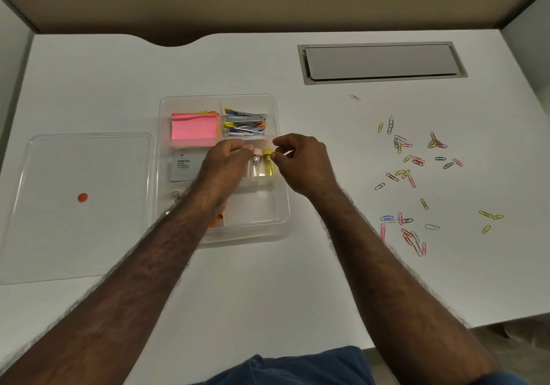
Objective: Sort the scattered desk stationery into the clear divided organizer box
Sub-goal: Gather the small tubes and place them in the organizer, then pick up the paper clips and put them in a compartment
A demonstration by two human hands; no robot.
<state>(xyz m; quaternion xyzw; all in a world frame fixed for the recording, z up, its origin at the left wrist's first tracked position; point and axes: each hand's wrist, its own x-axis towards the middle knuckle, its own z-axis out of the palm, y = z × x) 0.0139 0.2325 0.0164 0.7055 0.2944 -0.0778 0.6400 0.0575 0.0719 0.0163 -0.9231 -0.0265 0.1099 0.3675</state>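
Observation:
The clear divided organizer box (282, 158) sits mid-desk. Its compartments hold pink sticky notes (195, 128), staplers (245, 122), a grey stamp pad (182, 169), and two small bottles, one pink-capped (256, 163) and one yellow (268, 164). Something orange (216, 221) shows beside my left forearm in the near-left compartment. My left hand (227, 163) hovers over the box's middle, fingers pinched on a small orange piece. My right hand (305, 161) is just right of the bottles, thumb and finger pinched on a thin pale piece. Several coloured paper clips (416, 161) lie scattered to the right.
The box's clear lid (44, 176) lies flat to the left with a red dot (82, 197) on it. A grey cable hatch (381, 61) is set into the desk at the back right. A tan partition stands behind, and the desk's front edge drops off at near right.

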